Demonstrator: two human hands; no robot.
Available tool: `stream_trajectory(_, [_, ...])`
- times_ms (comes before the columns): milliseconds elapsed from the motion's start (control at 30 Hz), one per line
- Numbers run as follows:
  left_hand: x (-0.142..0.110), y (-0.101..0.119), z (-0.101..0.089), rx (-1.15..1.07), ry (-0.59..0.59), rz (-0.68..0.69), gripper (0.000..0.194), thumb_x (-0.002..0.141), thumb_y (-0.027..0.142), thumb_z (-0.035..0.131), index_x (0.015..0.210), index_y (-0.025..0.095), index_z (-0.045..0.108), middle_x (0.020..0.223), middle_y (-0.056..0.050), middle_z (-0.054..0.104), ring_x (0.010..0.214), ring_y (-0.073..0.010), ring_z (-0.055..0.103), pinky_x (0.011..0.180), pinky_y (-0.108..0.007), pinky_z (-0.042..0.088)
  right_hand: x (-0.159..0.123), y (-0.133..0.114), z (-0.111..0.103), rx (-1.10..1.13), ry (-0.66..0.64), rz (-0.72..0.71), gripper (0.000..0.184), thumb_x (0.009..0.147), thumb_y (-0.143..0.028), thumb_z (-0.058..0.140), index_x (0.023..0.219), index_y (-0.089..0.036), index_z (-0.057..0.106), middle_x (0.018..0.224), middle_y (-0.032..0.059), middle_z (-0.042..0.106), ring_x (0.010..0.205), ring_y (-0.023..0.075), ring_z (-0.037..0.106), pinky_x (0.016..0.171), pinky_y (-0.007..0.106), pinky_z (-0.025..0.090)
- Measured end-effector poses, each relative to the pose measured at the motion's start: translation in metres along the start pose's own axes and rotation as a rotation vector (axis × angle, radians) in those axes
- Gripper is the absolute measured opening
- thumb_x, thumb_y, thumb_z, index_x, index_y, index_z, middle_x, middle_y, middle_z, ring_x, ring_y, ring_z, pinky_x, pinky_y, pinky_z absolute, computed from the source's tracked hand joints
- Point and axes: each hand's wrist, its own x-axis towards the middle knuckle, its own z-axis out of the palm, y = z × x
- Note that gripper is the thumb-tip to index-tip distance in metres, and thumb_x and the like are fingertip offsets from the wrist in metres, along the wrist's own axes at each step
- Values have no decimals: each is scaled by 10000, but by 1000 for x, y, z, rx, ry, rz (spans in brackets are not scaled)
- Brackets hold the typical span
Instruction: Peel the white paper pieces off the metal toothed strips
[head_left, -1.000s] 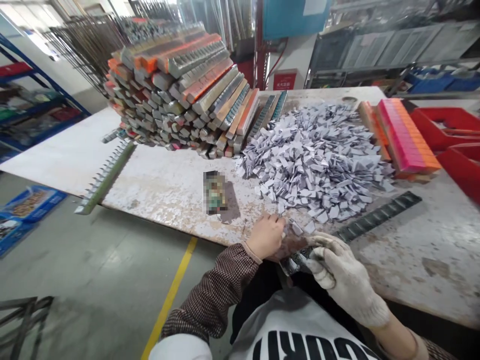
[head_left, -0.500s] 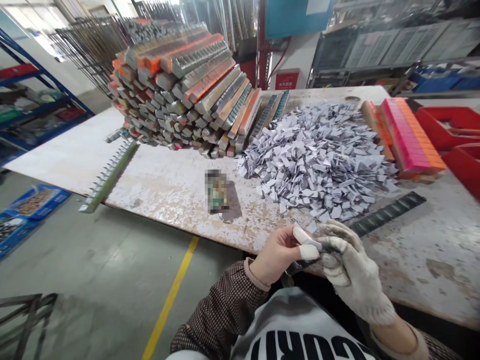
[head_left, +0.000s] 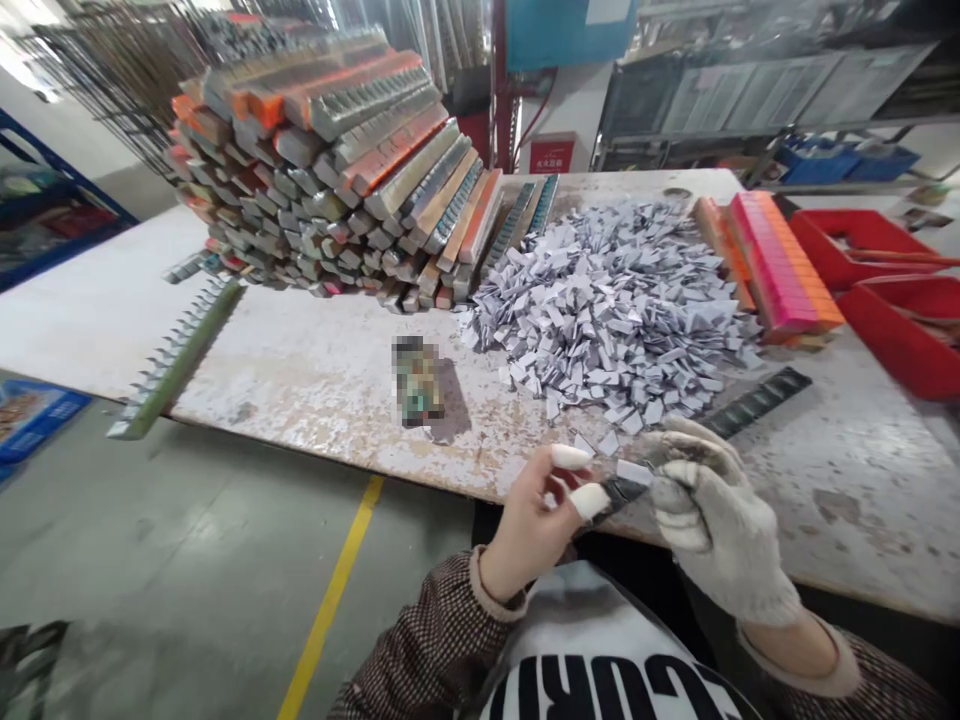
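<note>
Left hand: the left hand (head_left: 536, 530) is bare but for white covers (head_left: 591, 502) on the thumb and one finger. Its grip is spread, with a gap between the covered tips.
Right hand: at 3 o'clock from the left one, the right hand (head_left: 724, 525) wears a white knitted glove. Its grip is curled, the fingertips at the near end of a grey piece; whether they pinch it or the strip beneath cannot be told.
Grey piece: the small flat grey piece (head_left: 634, 472) sits at 10 o'clock from the gloved hand, over the dark strip and between both hands.
Dark strip: the notched dark strip (head_left: 757, 402) lies aslant, its far end at 1 o'clock from the glove; the glove hides its middle, and the near end reaches the covered thumb.
Pile: a broad heap of grey pieces (head_left: 607, 310) covers the counter (head_left: 315, 350) at 1 o'clock from the left hand, a few loose ones at its near edge.
Stacked bars: many long bars (head_left: 360, 190), some orange, are stacked at 11 o'clock from the left hand.
Pixelated object: a blurred-out object (head_left: 418, 385) stands nearer, also at 11 o'clock.
Green bar: a toothed green bar (head_left: 180, 355) juts over the counter's edge at 10 o'clock.
Red bins: two red bins (head_left: 885, 340) are around 1 o'clock from the glove, beyond a pink-and-orange block (head_left: 784, 260).
</note>
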Motion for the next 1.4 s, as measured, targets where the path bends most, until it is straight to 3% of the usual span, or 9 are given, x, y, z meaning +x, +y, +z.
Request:
stream_trajectory(100, [-8, -16, -21, 408, 84, 107, 311, 936, 364, 736, 1181, 203, 634, 1035, -62, 681, 895, -187, 628, 813, -312, 524, 5, 14, -3, -170, -62, -63, 87, 953, -187, 659, 922, -252, 609, 1187, 96, 710, 1304, 343, 603, 1088, 582, 532])
stream_trajectory(233, [-21, -42, -30, 655, -67, 171, 423, 911, 367, 783, 1264, 203, 617, 1211, -113, 667, 1147, -284, 629, 999, -437, 538, 3, 20, -2, -280, -186, -174, 59, 953, -181, 661, 953, -212, 612, 1164, 101, 701, 1291, 322, 605, 1126, 564, 491])
stream_trajectory(333, [-26, -55, -27, 788, -118, 219, 459, 916, 348, 778, 1317, 207, 603, 1255, -119, 664, 1183, -310, 615, 1040, -492, 526, 1, 16, -2, -309, -239, -201, 40, 955, -183, 653, 961, -202, 618, 1162, 96, 704, 1283, 308, 609, 1169, 556, 445])
stream_trajectory(533, [-25, -58, -23, 851, -113, 244, 454, 875, 298, 823, 1269, 195, 622, 1180, -106, 693, 1115, -310, 643, 980, -473, 552, 15, 7, -6, -338, -406, -196, 76, 971, -191, 584, 945, -200, 654, 1098, 89, 697, 1287, 308, 585, 1201, 554, 368])
stream_trajectory(633, [-25, -58, -24, 867, -110, 240, 440, 880, 304, 817, 1259, 191, 623, 1161, -110, 693, 1084, -310, 652, 949, -467, 561, 30, 9, -3, -330, -519, -196, 120, 940, -195, 590, 829, -202, 635, 977, 82, 672, 1146, 302, 617, 1139, 531, 407])
stream_trajectory(767, [-26, -59, -24, 879, -101, 241, 427, 890, 322, 804, 1258, 202, 623, 1153, -109, 695, 1074, -308, 658, 934, -460, 566, 43, 14, 2, -323, -637, -213, 197, 881, -352, 695, 780, -202, 618, 909, 89, 633, 977, 299, 611, 1013, 508, 475])
stream_trajectory(967, [-26, -61, -23, 895, -84, 274, 383, 912, 312, 765, 1252, 202, 626, 1162, -115, 695, 1081, -309, 662, 925, -462, 573, 32, 17, 11, -300, -618, -200, 242, 829, -380, 775, 810, -191, 625, 942, 102, 636, 1071, 333, 613, 1088, 544, 447])
stream_trajectory(1167, [-28, -62, -23, 876, -80, 261, 405, 923, 340, 760, 1282, 211, 624, 1196, -120, 694, 1127, -310, 659, 961, -457, 562, 5, 34, 9, -147, -321, -195, 114, 966, -205, 629, 879, -209, 555, 1096, 121, 656, 1220, 319, 603, 1085, 544, 494])
stream_trajectory(1400, [-3, -29, -39, 744, -244, 75, 240, 1022, 380, 623, 1194, 220, 667, 1066, -57, 747, 990, -234, 709, 889, -336, 559, -14, 35, 12, -116, -233, -118, 56, 980, -185, 593, 1003, -227, 565, 1164, 109, 652, 1217, 301, 617, 1095, 587, 490])
